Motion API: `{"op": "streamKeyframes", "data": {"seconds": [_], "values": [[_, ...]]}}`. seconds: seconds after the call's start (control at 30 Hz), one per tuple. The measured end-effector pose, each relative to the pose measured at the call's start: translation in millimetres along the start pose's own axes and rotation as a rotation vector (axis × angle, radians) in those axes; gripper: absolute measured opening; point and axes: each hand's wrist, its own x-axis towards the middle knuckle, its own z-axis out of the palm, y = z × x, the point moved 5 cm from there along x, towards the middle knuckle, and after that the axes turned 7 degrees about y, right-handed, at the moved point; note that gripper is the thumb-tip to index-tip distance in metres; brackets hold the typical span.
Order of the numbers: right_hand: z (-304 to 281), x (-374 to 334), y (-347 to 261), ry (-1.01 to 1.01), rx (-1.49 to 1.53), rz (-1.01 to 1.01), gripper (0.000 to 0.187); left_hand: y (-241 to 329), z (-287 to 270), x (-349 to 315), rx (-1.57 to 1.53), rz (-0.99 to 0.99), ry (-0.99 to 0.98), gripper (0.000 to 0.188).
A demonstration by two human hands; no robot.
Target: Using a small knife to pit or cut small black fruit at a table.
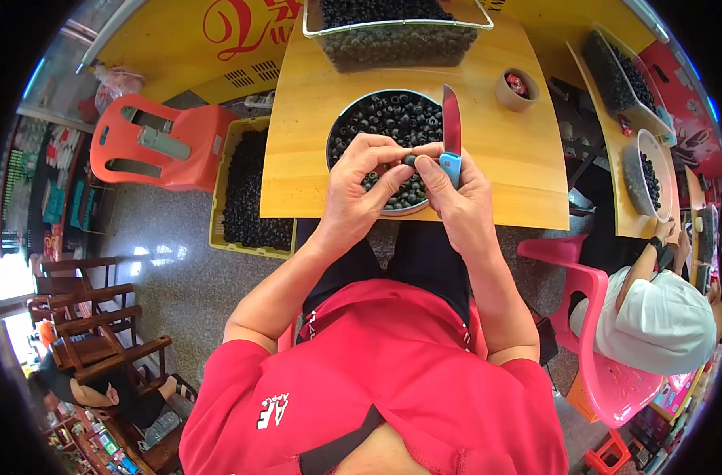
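Note:
My left hand (pixel 362 184) is closed, pinching a small dark green nut (pixel 409 160) between thumb and fingertips. My right hand (pixel 462 199) is closed round the blue handle of a knife (pixel 451 119). Its blade stands upright, shining reddish, and points away from me. The right thumb and forefinger meet the nut too, so both hands touch over it. Just below them is a round bowl (pixel 330 142) full of dark nuts, several with pale, hollow-looking ends. My hands hide part of this bowl. Whether the nut is cut cannot be made out.
On the wooden table (pixel 298 158) stand a clear bin (pixel 400 26) of dark nuts and a small tan bowl (pixel 503 99). A yellow crate (pixel 250 252) and orange chair (pixel 159 178) are left. Right, a person in white (pixel 654 321) sits on a pink chair (pixel 590 348).

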Motion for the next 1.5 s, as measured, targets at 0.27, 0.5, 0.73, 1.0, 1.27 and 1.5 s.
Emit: {"op": "streamKeyframes", "data": {"seconds": [0.27,0.5,0.73,1.0,1.27,1.5], "values": [[-5,3,-3,-0.02,-0.055,0.028,0.019,5,-3,0,-0.01,-0.036,-0.04,0.021],[-6,5,-3,-0.048,-0.134,-0.018,0.018,1,-3,-3,-0.268,-0.225,-0.029,0.017],[0,-3,-20,-0.033,-0.816,-0.702,0.012,-10,-5,-4,-0.362,-0.349,0.023,0.015],[0,-3,-19,-0.033,-0.969,-0.771,0.015,-12,-2,-5,-0.447,-0.381,0.031,0.012],[0,-2,-19,-0.057,-0.982,-0.741,0.014,-16,-5,-7,-0.533,-0.346,0.002,0.011],[-9,6,-21,-0.019,-0.822,-0.597,0.012,9,-9,-3,-0.555,-0.192,-0.133,0.014]]}}
